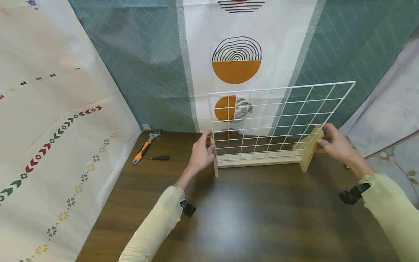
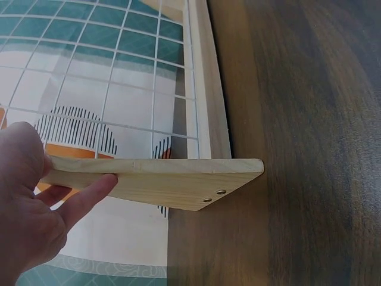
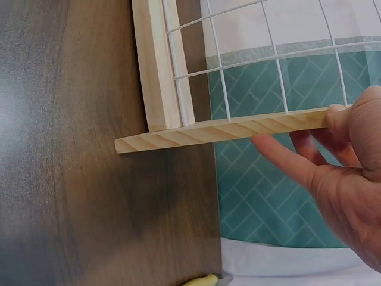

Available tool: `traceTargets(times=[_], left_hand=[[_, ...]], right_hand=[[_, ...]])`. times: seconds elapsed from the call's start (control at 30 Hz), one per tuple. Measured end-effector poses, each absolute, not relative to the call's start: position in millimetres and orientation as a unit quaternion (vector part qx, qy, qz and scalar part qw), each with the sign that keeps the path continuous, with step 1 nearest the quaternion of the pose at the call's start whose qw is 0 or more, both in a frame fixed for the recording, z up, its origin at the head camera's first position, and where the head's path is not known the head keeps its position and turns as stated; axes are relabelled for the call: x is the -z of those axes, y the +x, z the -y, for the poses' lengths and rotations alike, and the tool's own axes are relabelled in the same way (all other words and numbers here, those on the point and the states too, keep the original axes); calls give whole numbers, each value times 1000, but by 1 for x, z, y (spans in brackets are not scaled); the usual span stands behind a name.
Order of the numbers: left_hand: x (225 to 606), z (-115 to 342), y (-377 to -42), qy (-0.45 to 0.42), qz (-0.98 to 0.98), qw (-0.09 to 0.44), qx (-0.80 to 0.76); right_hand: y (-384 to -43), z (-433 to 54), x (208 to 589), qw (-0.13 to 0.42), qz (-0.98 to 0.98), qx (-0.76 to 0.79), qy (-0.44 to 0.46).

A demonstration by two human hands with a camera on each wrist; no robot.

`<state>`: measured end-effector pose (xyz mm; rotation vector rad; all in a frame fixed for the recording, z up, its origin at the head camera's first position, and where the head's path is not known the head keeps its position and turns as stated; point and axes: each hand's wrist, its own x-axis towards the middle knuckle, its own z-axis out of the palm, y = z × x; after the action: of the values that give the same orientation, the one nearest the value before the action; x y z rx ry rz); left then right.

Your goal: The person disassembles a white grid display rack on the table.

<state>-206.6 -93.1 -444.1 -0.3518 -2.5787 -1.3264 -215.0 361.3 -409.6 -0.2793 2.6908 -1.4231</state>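
Wood-and-wire rack (image 1: pixel 258 161): standing upright on brown wood-grain table (image 1: pixel 229 218), near its back, before teal-and-white patterned cloth (image 1: pixel 157 72). Sitting well right of orange-handled adjustable wrench (image 1: pixel 144 150) and dark screwdriver (image 1: pixel 160 158). Reaching forward with sleeved arms (image 1: pixel 160 218) apart; pinching left end panel (image 2: pixel 161 179) between fingers (image 2: pixel 89 199) of left hand (image 1: pixel 202 153), pinching right end panel (image 3: pixel 220 130) likewise with right hand (image 1: pixel 338 145). Showing pale timber with visible grain, round metal fasteners (image 2: pixel 221 192) on left end panel, wooden crossbar (image 2: pixel 211 89) between both panels, white wire grid (image 1: pixel 281 87) with rectangular openings.
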Motion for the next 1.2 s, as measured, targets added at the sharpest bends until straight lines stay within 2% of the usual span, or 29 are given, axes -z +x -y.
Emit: traceTargets(times=[0.53, 1.2], left_hand=[[446, 100, -200, -136, 872, 137, 449], [446, 110, -185, -133, 876, 140, 443]], right_hand=[[-211, -354, 409, 49, -879, 465, -89], [-201, -344, 409, 45, -880, 462, -103]])
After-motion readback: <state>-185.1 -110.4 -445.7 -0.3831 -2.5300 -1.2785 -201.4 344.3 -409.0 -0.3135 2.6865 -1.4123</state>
